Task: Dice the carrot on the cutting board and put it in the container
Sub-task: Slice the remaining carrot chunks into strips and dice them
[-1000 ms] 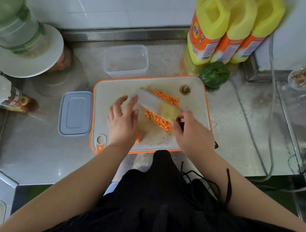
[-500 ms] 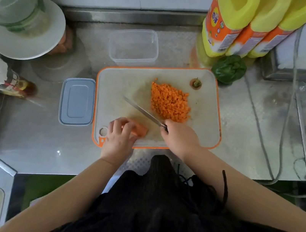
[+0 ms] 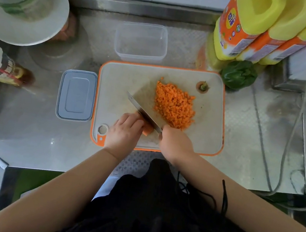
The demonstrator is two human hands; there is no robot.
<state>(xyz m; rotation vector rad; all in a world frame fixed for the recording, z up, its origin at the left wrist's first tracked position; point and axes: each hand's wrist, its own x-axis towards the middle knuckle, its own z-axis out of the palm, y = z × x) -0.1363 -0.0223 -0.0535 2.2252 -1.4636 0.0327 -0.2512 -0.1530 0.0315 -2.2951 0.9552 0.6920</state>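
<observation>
Dicing is well under way as we look down on our cutting board (image 3: 113, 81), white with an orange rim, on a steel counter (image 3: 30, 136). Our right hand (image 3: 176, 145) is wrapped around the handle of a knife (image 3: 142, 112), whose blade runs diagonally toward the board's far left and sits on the last carrot piece (image 3: 147, 130), a short orange stub at the near edge. Our left hand (image 3: 125, 131) is curled over that stub, fingertips pressing down on it right beside the blade. Just past the knife, toward the board's middle and right, lies a broad heap of diced carrot (image 3: 174, 105), which we judge to be most of the vegetable already cut. The trimmed carrot top (image 3: 203, 86) rests alone near the far right corner of the board. The clear container (image 3: 140, 42) stands just beyond the board's far edge and looks empty, so as far as we can see no carrot has gone in yet. Its grey lid (image 3: 76, 94) lies flat on the counter, touching or nearly touching the board's left side. By our reckoning, what remains is to dice the stub, gather the heap and move it all into the container. Three yellow bottles (image 3: 262, 27) and a green vegetable (image 3: 237, 75) crowd the far right, clear of the work.
</observation>
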